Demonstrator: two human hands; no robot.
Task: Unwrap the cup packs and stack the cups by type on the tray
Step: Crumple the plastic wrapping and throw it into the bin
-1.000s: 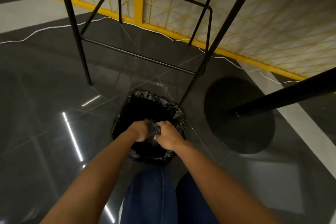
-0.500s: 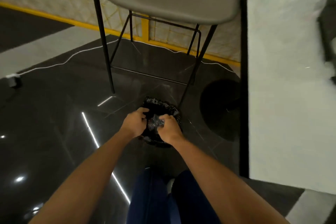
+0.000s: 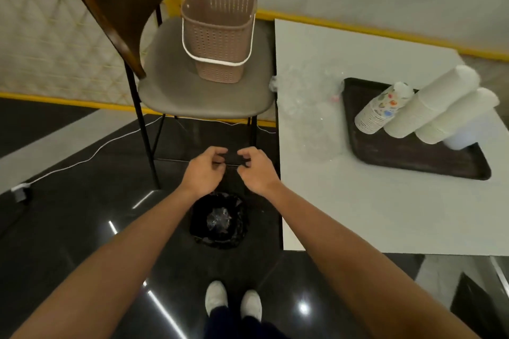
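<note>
Basket: a perforated tan plastic basket (image 3: 220,27) with a white handle stands on the grey chair seat (image 3: 170,85).
Left hand: the left hand (image 3: 205,170) hovers above the bin with its fingers loosely curled, and it looks empty.
Bin: in a small floor bin with a black liner (image 3: 198,215) lies a crumpled wad of clear film (image 3: 219,219).
Right hand: the right hand (image 3: 257,173) is just beside the left and equally slack. A scrap of film between the fingertips would be hard to see.
Wrap: more clear plastic wrap (image 3: 305,96) lies on the white table (image 3: 358,215). It is probably limp, light and slippery, best pinched at a loose edge.
Tray: a dark rectangular tray (image 3: 399,151) sits on the table's right part.
Cups: a patterned paper stack (image 3: 382,109), two white stacks (image 3: 432,102) and a translucent stack (image 3: 462,137) stand on the tray. They are likely light, easy to crush and tippy, so best gripped low around the stack.
</note>
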